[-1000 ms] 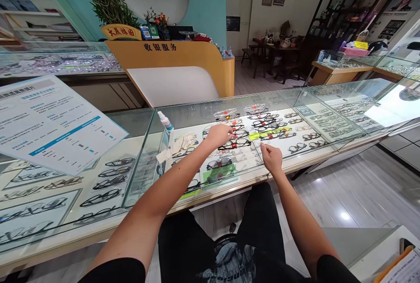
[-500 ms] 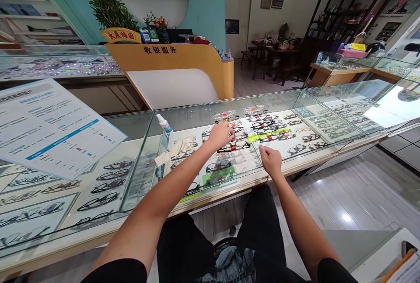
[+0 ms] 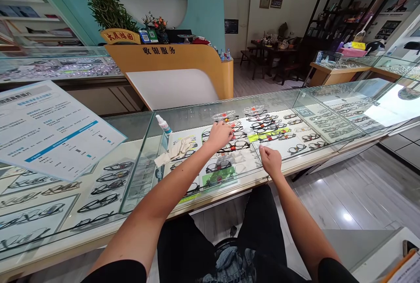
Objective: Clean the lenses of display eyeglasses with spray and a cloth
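My left hand (image 3: 220, 136) reaches over the glass counter, fingers curled down at the left end of a pair of dark-framed eyeglasses (image 3: 239, 135) in a row of frames with red tags. The hand hides part of that row, and the fingertips' exact hold is hard to see. Just nearer lies a black pair of glasses (image 3: 233, 146) with a red tag. My right hand (image 3: 271, 160) rests closed near the counter's front edge; whatever may be inside its curled fingers is hidden. Beyond it, a second row of dark glasses (image 3: 265, 126) lies on the counter.
A white spray bottle (image 3: 163, 124) stands left of my left arm, with beige cloths (image 3: 177, 151) nearby. A printed sheet (image 3: 59, 130) lies at far left. More frames sit inside the glass display case (image 3: 149, 143). An orange service desk (image 3: 226, 73) stands beyond.
My left hand's fingers have shifted slightly and curl a little more over the glasses. My right hand stays still, and the view has barely moved.
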Motion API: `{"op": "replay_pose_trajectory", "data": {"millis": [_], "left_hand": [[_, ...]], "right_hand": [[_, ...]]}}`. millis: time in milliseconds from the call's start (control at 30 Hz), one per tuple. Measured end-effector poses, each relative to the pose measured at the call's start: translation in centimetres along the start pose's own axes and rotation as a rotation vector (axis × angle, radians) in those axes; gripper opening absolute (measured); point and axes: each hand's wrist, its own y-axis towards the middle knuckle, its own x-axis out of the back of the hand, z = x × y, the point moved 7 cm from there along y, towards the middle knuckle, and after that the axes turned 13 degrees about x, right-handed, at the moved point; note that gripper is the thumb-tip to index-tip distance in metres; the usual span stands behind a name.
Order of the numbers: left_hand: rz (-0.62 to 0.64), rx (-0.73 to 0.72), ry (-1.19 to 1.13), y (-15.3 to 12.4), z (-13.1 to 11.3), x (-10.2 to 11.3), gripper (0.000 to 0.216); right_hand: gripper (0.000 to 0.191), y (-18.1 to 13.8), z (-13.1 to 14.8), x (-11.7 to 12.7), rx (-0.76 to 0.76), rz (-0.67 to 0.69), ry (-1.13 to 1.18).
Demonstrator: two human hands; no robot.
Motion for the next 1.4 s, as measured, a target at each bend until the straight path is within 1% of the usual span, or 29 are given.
{"op": "replay_pose_trajectory", "data": {"millis": [300,733,1067,1400], "left_hand": [[-0.014,0.037,-0.003,0.7,0.2,-0.5,0.026],[-0.031,0.053,-0.001,2.5,1.3,-0.1,0.025],[0.022,0.032,0.007,2.7,1.6,0.1,0.022],[0.101,0.017,-0.012,2.6,1.7,-0.3,0.02]], "right_hand": [[0.055,-0.1,-0.1,-0.1,-0.002,0.002,-0.006],[0.056,-0.1,-0.2,-0.1,0.002,0.004,-0.005],[0.055,0.0,-0.2,-0.1,0.008,-0.008,-0.016],[0.054,-0.1,-0.1,-0.1,0.01,-0.01,-0.02]]}}
